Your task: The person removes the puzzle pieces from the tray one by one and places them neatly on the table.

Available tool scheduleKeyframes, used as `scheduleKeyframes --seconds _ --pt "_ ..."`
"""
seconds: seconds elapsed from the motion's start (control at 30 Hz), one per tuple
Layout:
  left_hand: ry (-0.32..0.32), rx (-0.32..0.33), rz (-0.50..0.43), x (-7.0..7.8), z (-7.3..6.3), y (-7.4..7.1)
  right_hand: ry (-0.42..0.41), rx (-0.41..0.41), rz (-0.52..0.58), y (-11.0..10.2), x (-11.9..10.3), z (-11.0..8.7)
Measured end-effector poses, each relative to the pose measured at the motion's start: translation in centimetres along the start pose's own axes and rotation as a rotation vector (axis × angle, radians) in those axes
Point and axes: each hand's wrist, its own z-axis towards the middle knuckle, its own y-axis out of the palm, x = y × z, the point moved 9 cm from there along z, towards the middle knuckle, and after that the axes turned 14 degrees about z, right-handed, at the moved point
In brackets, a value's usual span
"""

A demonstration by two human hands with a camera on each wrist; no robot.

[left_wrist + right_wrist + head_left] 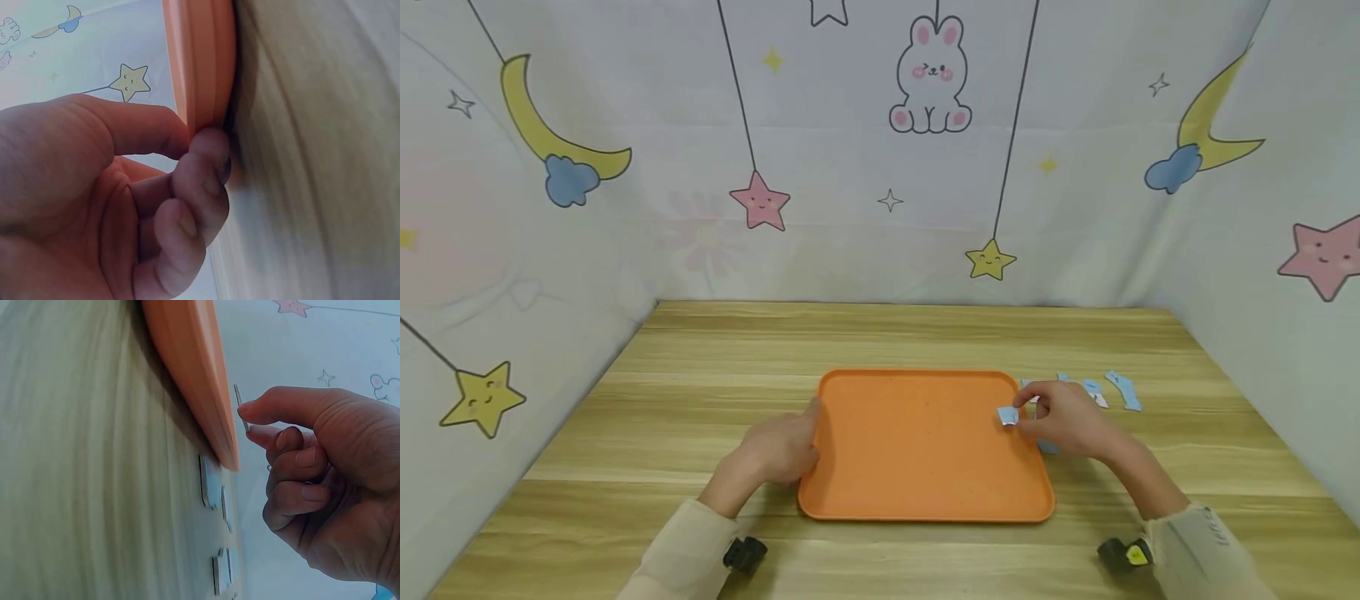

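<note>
An orange tray (917, 454) lies flat on the table, its left rim pinched between the thumb and fingers of my left hand (781, 447). In the left wrist view, those fingers curl under the tray's edge (203, 59). My right hand (1066, 421) holds a small light-blue puzzle piece (1007, 416) between thumb and index finger, just inside the tray's right rim. The right wrist view shows this thin piece (237, 395) edge-on and raised above the tray, with the other fingers curled in. What is printed on it is too small to tell.
Several more light-blue pieces, among them a long strip (1124, 391) and a piece beside the tray's right rim (1047, 447), lie on the wooden table (715, 350). My right hand partly hides them. A printed cloth (827, 250) hangs around the back and sides.
</note>
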Motion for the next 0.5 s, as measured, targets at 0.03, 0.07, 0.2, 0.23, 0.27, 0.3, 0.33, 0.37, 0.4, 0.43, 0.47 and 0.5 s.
scheduleKeyframes --seconds 0.03,0.07,0.2,0.23,0.27,0.3,0.33,0.37,0.4,0.43,0.47,0.5 --pt "-0.001 -0.002 -0.002 0.0 0.0 0.0 -0.001 0.005 -0.005 -0.2 0.1 -0.1" --pt "-0.001 -0.005 -0.004 0.0 0.0 0.0 -0.003 0.011 -0.011 -0.5 0.3 -0.2" --pt "-0.006 -0.010 -0.007 0.0 0.0 0.1 0.003 0.017 0.003 -1.2 1.2 -0.8" --pt "-0.009 -0.012 -0.006 -0.1 0.0 0.1 0.002 0.017 0.010 -1.4 1.4 -0.9" --pt "-0.010 -0.012 -0.004 -0.1 0.0 0.1 0.006 0.016 0.015 -1.6 1.7 -1.1" --pt "-0.012 -0.012 -0.003 -0.1 0.0 0.1 0.012 0.019 0.019 -1.7 2.0 -1.2" --pt "-0.014 -0.014 0.000 -0.1 0.1 0.1 0.014 0.020 0.022 -1.9 2.2 -1.4" --pt "-0.015 -0.015 -0.001 -0.1 0.0 0.1 0.020 0.020 0.029 -2.1 2.5 -1.6" --pt "-0.015 -0.015 -0.003 -0.1 0.0 0.1 0.023 0.023 0.032 -2.3 2.7 -1.8" --pt "-0.016 -0.014 -0.004 -0.1 0.0 0.1 0.022 0.027 0.034 -2.6 2.9 -1.9" --pt "-0.015 -0.013 -0.006 -0.1 0.0 0.1 0.027 0.032 0.032 -2.8 3.1 -2.1" --pt "-0.014 -0.012 -0.008 -0.1 0.0 0.1 0.025 0.039 0.029 -3.2 3.3 -2.2"
